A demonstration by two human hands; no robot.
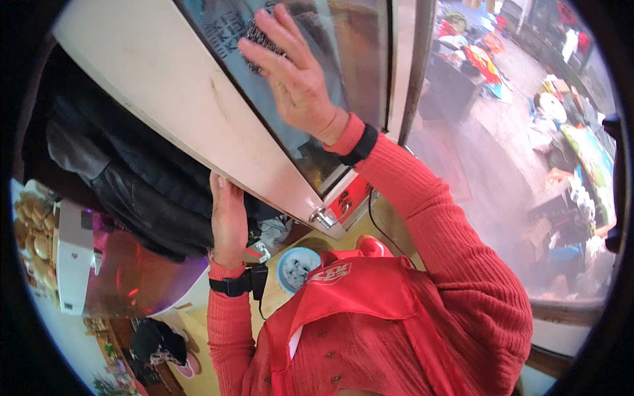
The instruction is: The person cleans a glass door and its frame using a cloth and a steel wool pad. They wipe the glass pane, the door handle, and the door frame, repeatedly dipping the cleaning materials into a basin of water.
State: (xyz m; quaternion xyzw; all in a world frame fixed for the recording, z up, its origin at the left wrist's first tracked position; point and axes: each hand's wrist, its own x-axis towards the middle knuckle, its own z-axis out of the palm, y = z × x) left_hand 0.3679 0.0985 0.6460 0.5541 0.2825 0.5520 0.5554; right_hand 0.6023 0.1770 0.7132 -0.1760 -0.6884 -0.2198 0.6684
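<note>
My right hand (299, 86) lies spread against the glass pane (327, 163) of a white-framed door. Beneath its fingers is a dark wire scouring pad (258, 35), pressed to the glass and partly hidden by them. Printed writing shows on or through the pane beside the pad. My left hand (229, 218) rests against the outer edge of the door frame (198, 94), its fingertips at the edge and no object visible in it. A silver door knob (323, 218) sits low on the frame.
A light blue basin (298, 270) of sudsy water stands on the floor below. Dark jackets (143, 183) hang at the left, behind the door. A black cable (379, 222) runs near the red panel. Outside, piled belongings (550, 109) lie on the ground.
</note>
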